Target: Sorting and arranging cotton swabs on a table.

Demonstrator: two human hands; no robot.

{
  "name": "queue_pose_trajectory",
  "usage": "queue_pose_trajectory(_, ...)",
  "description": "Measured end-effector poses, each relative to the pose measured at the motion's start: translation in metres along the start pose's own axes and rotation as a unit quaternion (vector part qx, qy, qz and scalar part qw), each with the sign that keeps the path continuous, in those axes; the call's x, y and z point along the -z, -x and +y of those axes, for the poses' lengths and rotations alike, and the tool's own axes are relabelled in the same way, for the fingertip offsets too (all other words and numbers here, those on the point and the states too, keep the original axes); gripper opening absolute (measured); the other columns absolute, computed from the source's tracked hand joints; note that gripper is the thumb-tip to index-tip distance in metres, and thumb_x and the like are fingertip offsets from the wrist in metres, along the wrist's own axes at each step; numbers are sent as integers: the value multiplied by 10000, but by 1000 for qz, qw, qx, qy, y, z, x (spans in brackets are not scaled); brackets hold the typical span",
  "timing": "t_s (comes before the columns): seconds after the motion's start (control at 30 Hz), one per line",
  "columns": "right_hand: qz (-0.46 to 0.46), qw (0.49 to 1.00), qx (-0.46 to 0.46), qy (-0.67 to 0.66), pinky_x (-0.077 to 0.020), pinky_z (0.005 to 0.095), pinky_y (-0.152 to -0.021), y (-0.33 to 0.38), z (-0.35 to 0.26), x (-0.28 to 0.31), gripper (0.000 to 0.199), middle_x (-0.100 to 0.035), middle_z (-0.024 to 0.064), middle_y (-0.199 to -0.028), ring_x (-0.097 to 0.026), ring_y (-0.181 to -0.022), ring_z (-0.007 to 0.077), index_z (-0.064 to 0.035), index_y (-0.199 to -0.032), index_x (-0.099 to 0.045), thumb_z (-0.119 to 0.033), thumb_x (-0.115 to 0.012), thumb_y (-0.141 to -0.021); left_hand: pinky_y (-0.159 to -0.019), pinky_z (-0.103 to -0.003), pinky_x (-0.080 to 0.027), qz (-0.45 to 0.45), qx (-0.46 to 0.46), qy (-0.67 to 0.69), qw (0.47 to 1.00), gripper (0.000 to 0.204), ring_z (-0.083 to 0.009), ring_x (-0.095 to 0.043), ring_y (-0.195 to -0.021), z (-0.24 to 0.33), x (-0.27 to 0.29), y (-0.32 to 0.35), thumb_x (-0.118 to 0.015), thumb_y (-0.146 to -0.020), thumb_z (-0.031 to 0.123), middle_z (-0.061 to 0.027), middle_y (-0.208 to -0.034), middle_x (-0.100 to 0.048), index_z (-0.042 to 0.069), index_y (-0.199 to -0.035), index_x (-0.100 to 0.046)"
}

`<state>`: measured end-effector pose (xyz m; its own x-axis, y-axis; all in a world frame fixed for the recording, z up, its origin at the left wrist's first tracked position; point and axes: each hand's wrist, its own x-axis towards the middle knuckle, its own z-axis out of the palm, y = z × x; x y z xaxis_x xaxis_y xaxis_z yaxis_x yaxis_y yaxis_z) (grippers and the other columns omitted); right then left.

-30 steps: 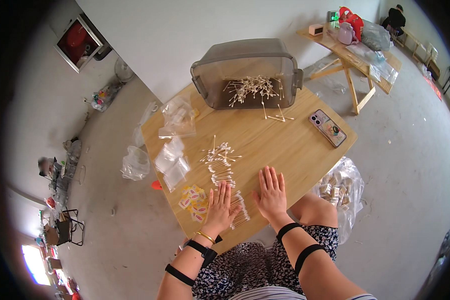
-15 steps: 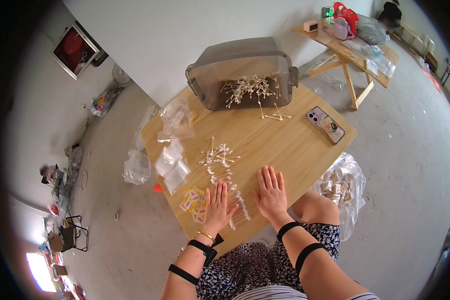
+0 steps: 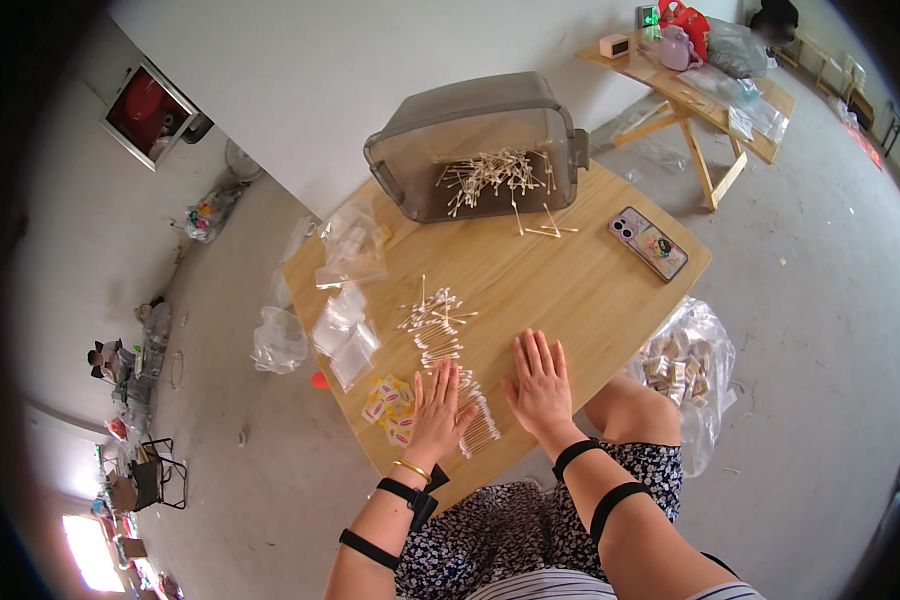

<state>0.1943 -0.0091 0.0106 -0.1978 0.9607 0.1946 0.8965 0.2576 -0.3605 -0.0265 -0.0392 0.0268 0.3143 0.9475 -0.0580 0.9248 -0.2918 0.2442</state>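
**Both palms flat among loose cotton swabs**

Left hand [image 3: 438,408] spread wide, fingers splayed, pressed flat on the wooden table [image 3: 610,290] and lying over the near end of a strip of cotton swabs [image 3: 448,345]. Right hand [image 3: 540,385] likewise flat and wide, gripping nothing, on bare wood just beside that strip. Neither hand closed on anything.

Swabs scattered in a loose line from mid-table down toward the near edge, some crossed, some in neat rows under and beside the left palm. More heaped inside a smoky grey plastic bin [image 3: 475,150] tipped on its side at the far edge, a few strays spilled out before its mouth.

Likely featherweight, thin and stiff enough to roll or skid on the smooth wood; easily bent if pinched hard. Best taken at mid-shaft between thumb and forefinger, or swept together into a bunch and pinched as a bundle, keeping off the soft tips.

Left of the swabs, clear small bags [image 3: 345,335] and a cluster of yellow-and-white packets [image 3: 388,400], possibly wrapped sweets; too small to tell. Phone [image 3: 648,243] face down near the right corner.
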Motion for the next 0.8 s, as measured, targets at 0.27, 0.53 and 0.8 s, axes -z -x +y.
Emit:
queue_pose_trajectory(0.27, 2, 1000, 0, -19, -132, 494, -1276, -3, -2, -4, 721, -321, 136, -1645, -224, -1555, 274, -37, -1564, -361, -432, -522, -984, -1256, -566, 35, -9, 79, -61, 995, 907, -294, -90, -1586, 7, -6, -21, -295, -1029, 657, -179, -1701, -140, -7, -1623, -122)
queue_pose_trajectory(0.53, 5, 998, 10, 60, -169, 501, -1253, -9, -2, 11, 721, -401, 128, -1597, -296, -1513, 287, -41, -1523, -440, -498, -489, -968, -1247, -580, 1, -4, 144, -30, 989, 811, -318, -181, -1564, 33, 8, -25, -371, -1043, 576, -224, -1667, -234, -41, -1565, -312)
queue_pose_trajectory(0.8, 0, 999, 12, 54, -188, 509, -1244, 8, 1, -2, 703, -370, 141, -1620, -290, -1526, 289, -23, -1524, -428, -494, -466, -1003, -1211, -575, -223, 91, 74, -79, 990, 646, -438, -357, -1458, 17, -12, -4, -512, -1019, 491, -261, -1546, -432, 73, -1510, -462)
